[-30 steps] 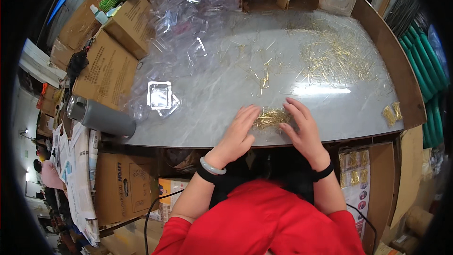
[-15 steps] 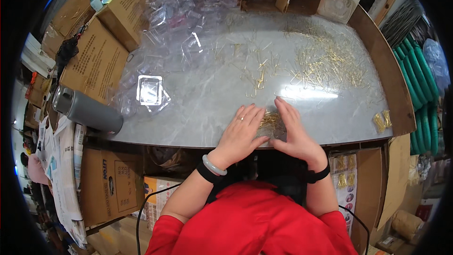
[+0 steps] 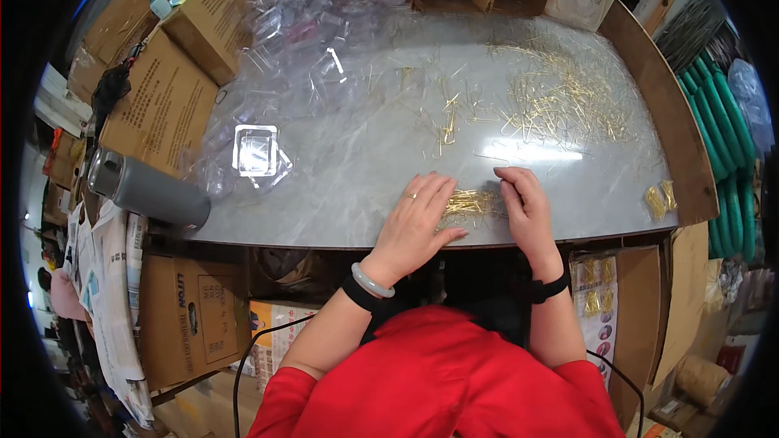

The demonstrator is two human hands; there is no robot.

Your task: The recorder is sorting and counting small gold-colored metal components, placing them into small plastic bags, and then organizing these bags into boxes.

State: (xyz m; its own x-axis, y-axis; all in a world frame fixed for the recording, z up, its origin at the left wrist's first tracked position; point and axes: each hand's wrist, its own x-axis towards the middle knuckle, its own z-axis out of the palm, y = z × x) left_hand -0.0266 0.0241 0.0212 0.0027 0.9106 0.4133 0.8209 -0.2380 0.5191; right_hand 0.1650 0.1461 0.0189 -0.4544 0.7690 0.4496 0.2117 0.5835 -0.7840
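Observation:
My left hand [image 3: 418, 215] and my right hand [image 3: 525, 204] lie flat on the grey table [image 3: 341, 186] near its front edge. Between them sits a small bundle of thin gold pins [image 3: 473, 202], with the fingers of both hands touching its sides. Neither hand is closed around anything. A wide scatter of loose gold pins [image 3: 560, 97] covers the far right of the table. A few more pins [image 3: 446, 118] lie in the middle.
A heap of clear plastic trays [image 3: 304, 16] fills the far left of the table, with one tray [image 3: 256, 151] lying apart. A grey flask [image 3: 146, 191] lies at the left edge. Cardboard boxes [image 3: 162, 97] stand to the left, green hoses [image 3: 726, 138] to the right.
Both hands stay pressed around the gold pin bundle; the fingers have shifted slightly, and the view has tilted a little.

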